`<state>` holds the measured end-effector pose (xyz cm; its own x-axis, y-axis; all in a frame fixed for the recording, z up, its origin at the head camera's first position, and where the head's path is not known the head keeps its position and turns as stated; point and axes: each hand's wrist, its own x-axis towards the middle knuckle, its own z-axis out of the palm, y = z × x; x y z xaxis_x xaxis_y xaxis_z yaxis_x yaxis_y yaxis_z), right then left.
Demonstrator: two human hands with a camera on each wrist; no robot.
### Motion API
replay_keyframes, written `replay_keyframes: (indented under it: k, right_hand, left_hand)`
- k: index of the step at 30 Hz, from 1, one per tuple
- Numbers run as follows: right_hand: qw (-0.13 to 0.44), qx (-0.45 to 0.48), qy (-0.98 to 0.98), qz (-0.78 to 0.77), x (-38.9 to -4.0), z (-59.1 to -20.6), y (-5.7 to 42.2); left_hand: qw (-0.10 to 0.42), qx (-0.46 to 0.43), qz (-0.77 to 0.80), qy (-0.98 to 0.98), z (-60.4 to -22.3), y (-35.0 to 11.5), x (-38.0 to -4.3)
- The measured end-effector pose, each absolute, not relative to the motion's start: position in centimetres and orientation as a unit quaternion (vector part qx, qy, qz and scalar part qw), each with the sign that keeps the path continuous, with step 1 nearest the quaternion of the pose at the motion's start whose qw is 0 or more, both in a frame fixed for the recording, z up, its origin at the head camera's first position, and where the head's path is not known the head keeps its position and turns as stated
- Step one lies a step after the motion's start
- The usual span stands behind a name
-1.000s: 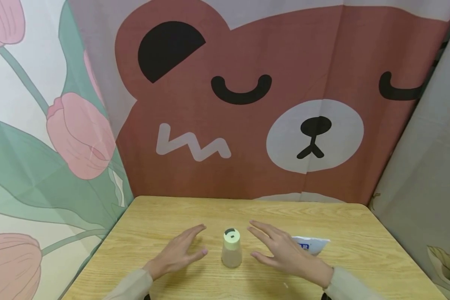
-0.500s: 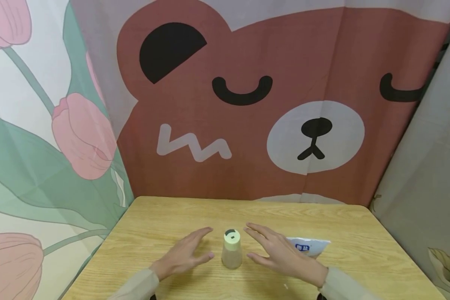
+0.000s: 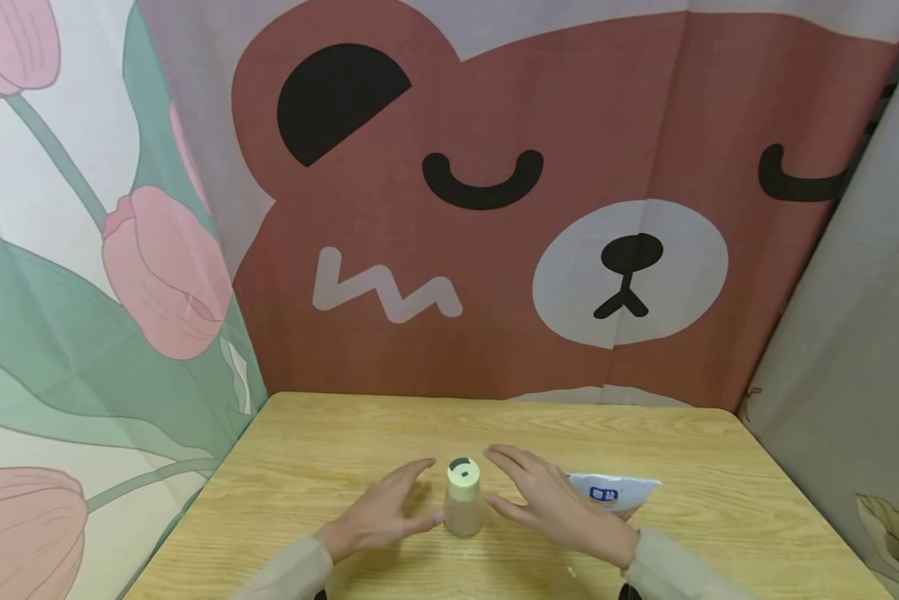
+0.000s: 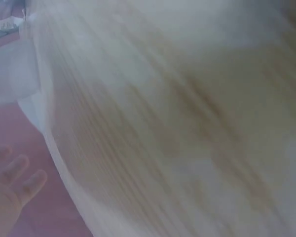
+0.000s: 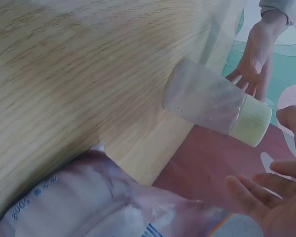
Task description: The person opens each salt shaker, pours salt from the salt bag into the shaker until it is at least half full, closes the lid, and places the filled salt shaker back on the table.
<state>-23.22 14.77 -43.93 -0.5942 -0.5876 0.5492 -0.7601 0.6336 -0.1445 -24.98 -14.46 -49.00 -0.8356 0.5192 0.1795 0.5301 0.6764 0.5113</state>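
A clear seasoning bottle (image 3: 463, 508) with a pale yellow-green cap stands upright on the wooden table (image 3: 329, 433). Just left of it is my left hand (image 3: 377, 515), fingers extended and thumb apart; its thumb tip is so near the bottle that I cannot tell whether they touch. On the other side, my right hand (image 3: 546, 502) has its fingers and thumb spread towards the bottle, a small gap off. The right wrist view shows the bottle (image 5: 207, 101) between the right hand (image 5: 278, 197) and the left hand (image 5: 256, 59). Neither hand holds anything.
A white plastic bag (image 3: 616, 493) with blue print lies right of the bottle, partly hidden behind the right hand; the right wrist view shows the bag (image 5: 98, 202) close up. A bear-print curtain (image 3: 494, 333) hangs behind the table, and a tulip-print curtain (image 3: 164, 275) at the left.
My left hand has moved right, towards the bottle, and my right hand slightly left. The gap on both sides of the bottle has narrowed. The bottle and the bag have stayed put.
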Motion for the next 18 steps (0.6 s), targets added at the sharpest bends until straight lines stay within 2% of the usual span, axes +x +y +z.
replay_keyframes:
  k: [5,18]
  right_hand:
    - [0.233,0.356,-0.88,0.211,-23.4,-44.2,14.0]
    - [0.186,0.309,-0.905,0.226,-23.6,-43.9,12.4]
  left_hand:
    - [0.01,-0.286,-0.293,-0.912,-49.0,-13.7,-24.9]
    - [0.026,-0.284,-0.293,-0.913,-49.6,-11.5,-25.4]
